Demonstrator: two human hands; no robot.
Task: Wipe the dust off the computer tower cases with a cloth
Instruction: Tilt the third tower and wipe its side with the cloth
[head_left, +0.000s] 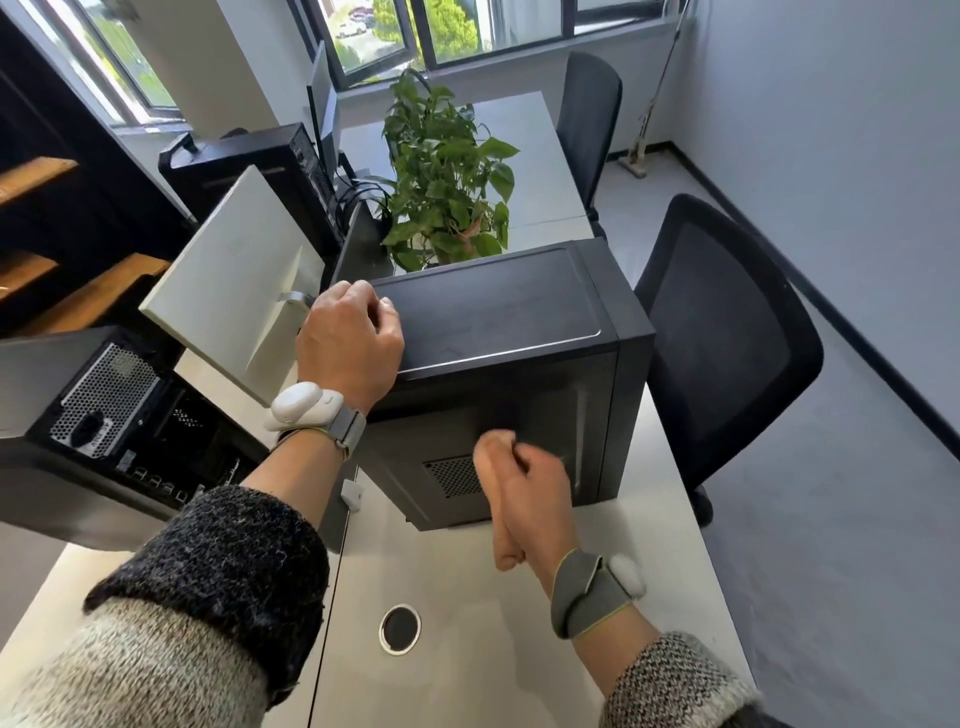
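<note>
White desk (467, 597) bears 1 upright matte-black tower case (498, 312); left hand (348, 343) grips its top corner, right hand (524, 493) blurred, grip unclear.

Pale white worktop (467, 597) with a round, metal-rimmed black cable hole (399, 627) at six o'clock. Leafy green potted plant (447, 171) at twelve o'clock. Black mesh-backed office chair (727, 332) at three o'clock, second black chair (589, 119) at one o'clock. Tilted white flat monitor back (234, 280) at ten o'clock. Brown wooden shelves (31, 176) at nine o'clock. Long-handled mop (632, 165) leaning against the wall near one o'clock.
</note>
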